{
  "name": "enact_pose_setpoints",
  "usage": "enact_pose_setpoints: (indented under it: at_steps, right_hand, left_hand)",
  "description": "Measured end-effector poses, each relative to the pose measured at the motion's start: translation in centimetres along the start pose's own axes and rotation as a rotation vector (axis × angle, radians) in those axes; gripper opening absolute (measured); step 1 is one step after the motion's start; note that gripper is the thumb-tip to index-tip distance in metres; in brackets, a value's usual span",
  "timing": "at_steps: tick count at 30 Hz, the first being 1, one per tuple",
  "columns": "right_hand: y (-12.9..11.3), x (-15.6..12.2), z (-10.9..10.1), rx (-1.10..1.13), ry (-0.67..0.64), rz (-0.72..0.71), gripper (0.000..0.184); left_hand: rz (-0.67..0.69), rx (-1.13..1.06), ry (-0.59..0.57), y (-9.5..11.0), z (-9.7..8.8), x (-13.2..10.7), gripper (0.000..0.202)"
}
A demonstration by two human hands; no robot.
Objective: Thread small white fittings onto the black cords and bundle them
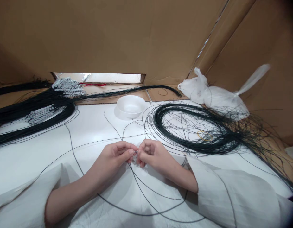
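Observation:
My left hand (119, 154) and my right hand (151, 152) meet over the white table. Both are closed in a pinch, fingertips almost touching. A thin black cord (136, 177) runs from between the fingers, crosses itself just below them and spreads in wide loops towards me. Other strands rise behind the hands towards a white bowl (131, 107). Something tiny and shiny (136, 151) shows between the fingertips, too small to name. The fingers hide most of what is pinched.
To the right lies a large coil of black cord (160, 117) with tangled ends and a yellow rubber band (204, 136). Behind it sits a knotted white plastic bag (222, 98). Black cord bundles with black-and-white patterned pieces (67, 87) lie left. A cardboard wall (101, 38) stands behind.

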State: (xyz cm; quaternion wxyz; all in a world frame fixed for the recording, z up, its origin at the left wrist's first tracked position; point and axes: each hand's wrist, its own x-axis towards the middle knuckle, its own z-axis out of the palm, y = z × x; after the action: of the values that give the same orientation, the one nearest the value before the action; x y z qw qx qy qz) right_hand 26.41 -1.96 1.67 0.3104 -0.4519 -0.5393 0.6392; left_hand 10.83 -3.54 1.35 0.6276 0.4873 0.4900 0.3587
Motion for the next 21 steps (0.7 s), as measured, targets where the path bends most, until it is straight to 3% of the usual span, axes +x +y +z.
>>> enact_pose_setpoints:
  at_steps: [21]
  right_hand:
    - [0.3,0.0,-0.01,0.025,-0.011,-0.034,0.007]
  left_hand:
    - [-0.015,-0.051,-0.022,0.03,0.02,0.09,0.014]
